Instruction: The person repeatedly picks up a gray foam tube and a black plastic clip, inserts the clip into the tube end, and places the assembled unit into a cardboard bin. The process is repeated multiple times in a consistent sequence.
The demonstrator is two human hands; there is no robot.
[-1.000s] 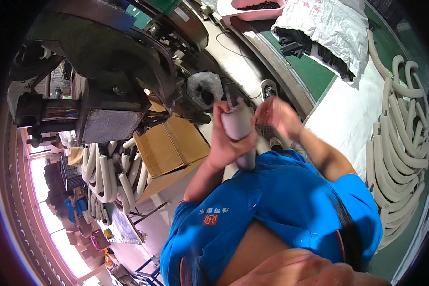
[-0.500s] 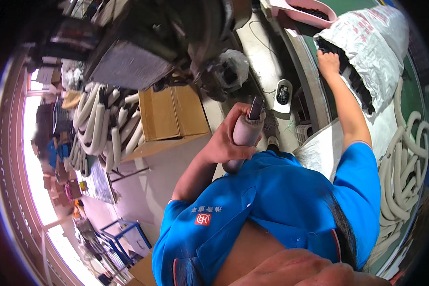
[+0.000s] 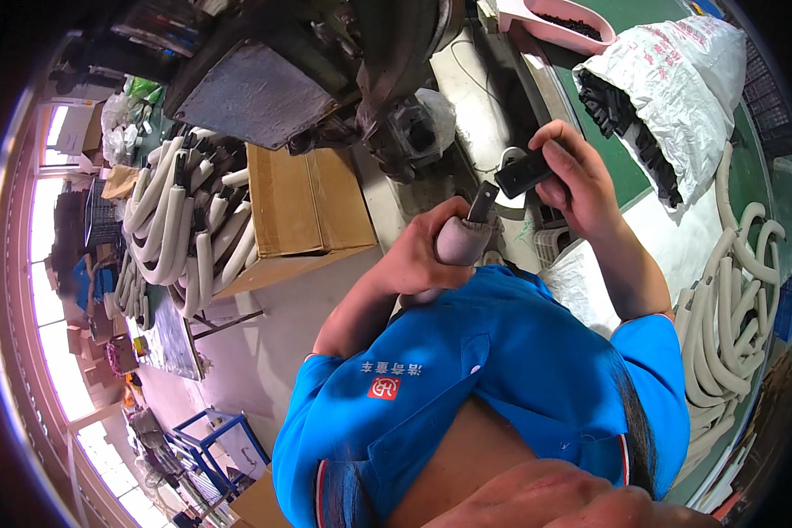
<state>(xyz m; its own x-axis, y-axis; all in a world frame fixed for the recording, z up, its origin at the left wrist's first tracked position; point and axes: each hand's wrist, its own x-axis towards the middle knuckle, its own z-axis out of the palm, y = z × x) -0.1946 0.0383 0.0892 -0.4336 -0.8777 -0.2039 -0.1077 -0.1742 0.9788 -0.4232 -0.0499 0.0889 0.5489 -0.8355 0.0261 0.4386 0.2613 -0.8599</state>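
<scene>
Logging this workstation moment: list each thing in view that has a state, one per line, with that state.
left hand: closed around the grey foam tube
grey foam tube: held upright, dark core sticking out of its top
right hand: gripping the black sleeve piece
black sleeve piece: held clear of the tube
white sack: open, black pieces inside
cardboard box: flaps shut
pink tray: holds dark bits

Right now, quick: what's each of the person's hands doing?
Left hand: closed around a grey foam-covered tube.
Right hand: closed on a small black piece.
</scene>
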